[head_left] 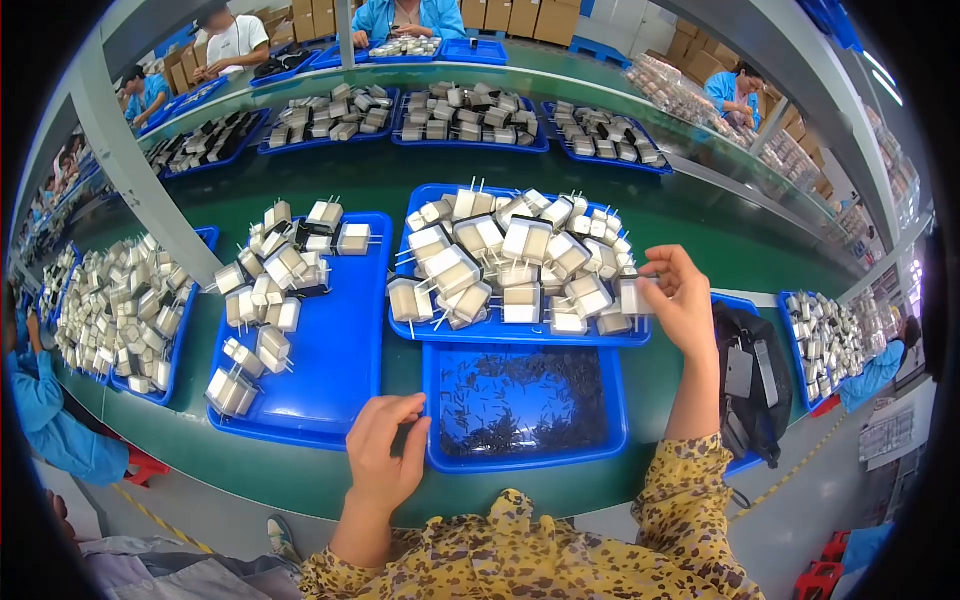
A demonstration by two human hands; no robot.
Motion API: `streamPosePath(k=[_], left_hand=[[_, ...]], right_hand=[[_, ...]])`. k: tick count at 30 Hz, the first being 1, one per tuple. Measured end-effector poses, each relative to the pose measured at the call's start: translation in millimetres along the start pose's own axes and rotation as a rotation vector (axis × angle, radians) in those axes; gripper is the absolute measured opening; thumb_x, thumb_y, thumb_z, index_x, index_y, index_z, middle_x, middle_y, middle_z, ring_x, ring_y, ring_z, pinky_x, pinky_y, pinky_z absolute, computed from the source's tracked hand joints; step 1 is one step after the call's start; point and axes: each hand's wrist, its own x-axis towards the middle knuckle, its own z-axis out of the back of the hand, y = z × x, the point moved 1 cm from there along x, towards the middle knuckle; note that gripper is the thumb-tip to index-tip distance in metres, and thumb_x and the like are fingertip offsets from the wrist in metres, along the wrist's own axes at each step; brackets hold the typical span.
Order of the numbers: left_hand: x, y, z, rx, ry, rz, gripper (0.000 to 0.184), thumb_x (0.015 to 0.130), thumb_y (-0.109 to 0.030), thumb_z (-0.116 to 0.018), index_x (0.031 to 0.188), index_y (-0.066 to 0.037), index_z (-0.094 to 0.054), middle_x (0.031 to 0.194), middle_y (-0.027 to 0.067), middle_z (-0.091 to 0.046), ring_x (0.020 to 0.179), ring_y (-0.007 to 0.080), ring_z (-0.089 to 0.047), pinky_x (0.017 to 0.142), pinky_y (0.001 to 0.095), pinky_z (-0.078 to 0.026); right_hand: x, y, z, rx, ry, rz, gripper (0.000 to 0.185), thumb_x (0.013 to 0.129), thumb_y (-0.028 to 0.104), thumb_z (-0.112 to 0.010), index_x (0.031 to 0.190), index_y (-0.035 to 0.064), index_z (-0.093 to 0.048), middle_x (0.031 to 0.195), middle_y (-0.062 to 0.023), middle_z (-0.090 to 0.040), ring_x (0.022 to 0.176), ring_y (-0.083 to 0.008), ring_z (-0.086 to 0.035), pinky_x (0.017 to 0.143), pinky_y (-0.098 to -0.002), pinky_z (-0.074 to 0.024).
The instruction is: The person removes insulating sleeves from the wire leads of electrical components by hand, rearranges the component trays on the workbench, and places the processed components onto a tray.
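My right hand (682, 300) is at the right end of the upper blue tray (520, 337), thumb and finger closed at the edge of a white power adapter (632, 297) with metal prongs. More white adapters (527, 240) are heaped in that tray. My left hand (385, 450) hovers by the left rim of a lower blue tray (525, 462), its fingers bent and the thumb a little apart, with nothing visible between them. Small dark strips (560, 400) lie scattered in this lower tray. Left of it, another blue tray (330, 370) bears a pile of adapters (285, 265) along its left side.
Full trays of adapters (130, 310) stand at far left and far right (825, 335). A black bag (750, 375) lies right of my forearm. Grey frame posts (140, 180) rise from the green bench (330, 185). Co-workers in blue (410, 15) sit across and beside.
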Motion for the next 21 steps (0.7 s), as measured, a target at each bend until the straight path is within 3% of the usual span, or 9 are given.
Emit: streamPosePath(k=[4,7,9,11,13,15,18,20,21], left_hand=[[1.9,0.6,-0.1,0.110,0.004,-0.081,0.028,0.076,0.006,-0.072,0.103,0.000,-0.068,0.089,0.0138,-0.066,0.076,0.0270,-0.065,0.065,0.0328,-0.052],[4.1,-0.4,-1.2,0.145,-0.014,-0.094,0.026,0.075,0.004,-0.074,0.100,-0.001,-0.069,0.087,0.0128,-0.066,0.075,0.0307,-0.064,0.063,0.0360,-0.051],[3.5,-0.6,2.5,0.209,-0.037,-0.089,0.026,0.075,0.002,-0.075,0.100,-0.002,-0.069,0.087,0.0121,-0.066,0.075,0.0307,-0.064,0.063,0.0363,-0.051],[7.6,-0.5,8.4,0.176,0.016,-0.086,0.024,0.077,-0.002,-0.075,0.101,-0.003,-0.069,0.092,0.0113,-0.065,0.081,0.0304,-0.064,0.067,0.0372,-0.051],[18.2,3.9,26.9,0.319,0.004,-0.055,0.025,0.076,-0.003,-0.075,0.101,-0.003,-0.069,0.095,0.0109,-0.066,0.085,0.0306,-0.063,0.072,0.0372,-0.050],[29.8,12.3,48.7,0.443,-0.001,-0.036,0.026,0.076,-0.004,-0.076,0.100,-0.003,-0.068,0.098,0.0105,-0.067,0.090,0.0307,-0.062,0.077,0.0371,-0.049],[39.7,40.4,81.2,0.912,-0.092,0.062,0.036,0.074,-0.012,-0.077,0.108,-0.004,-0.066,0.112,0.0106,-0.063,0.108,0.0316,-0.056,0.093,0.0422,-0.043],[40.6,63.4,92.3,1.105,-0.075,0.146,0.051,0.071,-0.014,-0.079,0.119,-0.006,-0.062,0.128,0.0114,-0.059,0.121,0.0333,-0.049,0.102,0.0468,-0.037],[39.6,66.1,93.2,1.111,-0.083,0.148,0.051,0.071,-0.014,-0.079,0.119,-0.006,-0.062,0.128,0.0114,-0.059,0.121,0.0333,-0.049,0.102,0.0468,-0.037]], right_hand=[[-5.9,-9.2,-10.6,0.053,-0.115,-0.020,0.039,0.078,0.005,-0.078,0.111,-0.0028,-0.058,0.103,-0.0155,-0.067,0.079,-0.0165,-0.067,0.066,-0.0282,-0.0564],[-5.4,-33.4,-7.7,-0.105,-0.143,0.063,0.020,0.082,0.007,-0.075,0.097,-0.0018,-0.064,0.084,-0.0083,-0.068,0.073,-0.0129,-0.066,0.063,-0.0268,-0.0526],[-6.5,-46.6,-8.9,0.043,-0.034,-0.049,0.012,0.086,0.007,-0.071,0.093,-0.0014,-0.066,0.075,-0.0042,-0.066,0.071,-0.0097,-0.063,0.062,-0.0244,-0.0494],[-7.2,-51.3,-11.0,0.075,0.009,-0.002,0.010,0.089,0.006,-0.068,0.095,-0.0014,-0.066,0.077,-0.0032,-0.065,0.072,-0.0076,-0.062,0.064,-0.0225,-0.0481],[-12.4,-29.8,-15.2,-0.060,-0.203,0.174,0.008,0.090,0.005,-0.067,0.095,-0.0013,-0.066,0.079,-0.0026,-0.063,0.069,-0.0066,-0.058,0.062,-0.0217,-0.0456],[-19.6,2.3,-10.0,-0.106,-0.256,0.205,0.005,0.090,0.003,-0.066,0.092,-0.0011,-0.066,0.079,-0.0025,-0.061,0.065,-0.0071,-0.053,0.059,-0.0222,-0.0422],[-38.8,47.0,-23.9,-0.092,-0.107,0.387,0.004,0.086,0.000,-0.066,0.090,0.0002,-0.065,0.076,-0.0034,-0.060,0.061,-0.0100,-0.050,0.056,-0.0231,-0.0397],[-57.0,69.9,-45.7,-0.005,0.229,0.419,0.015,0.079,0.001,-0.072,0.093,0.0020,-0.068,0.078,-0.0079,-0.064,0.064,-0.0154,-0.061,0.058,-0.0271,-0.0471],[-61.8,80.5,-55.1,-0.053,0.464,0.478,0.021,0.075,0.001,-0.074,0.096,0.0028,-0.070,0.081,-0.0111,-0.065,0.068,-0.0210,-0.065,0.061,-0.0302,-0.0512]])
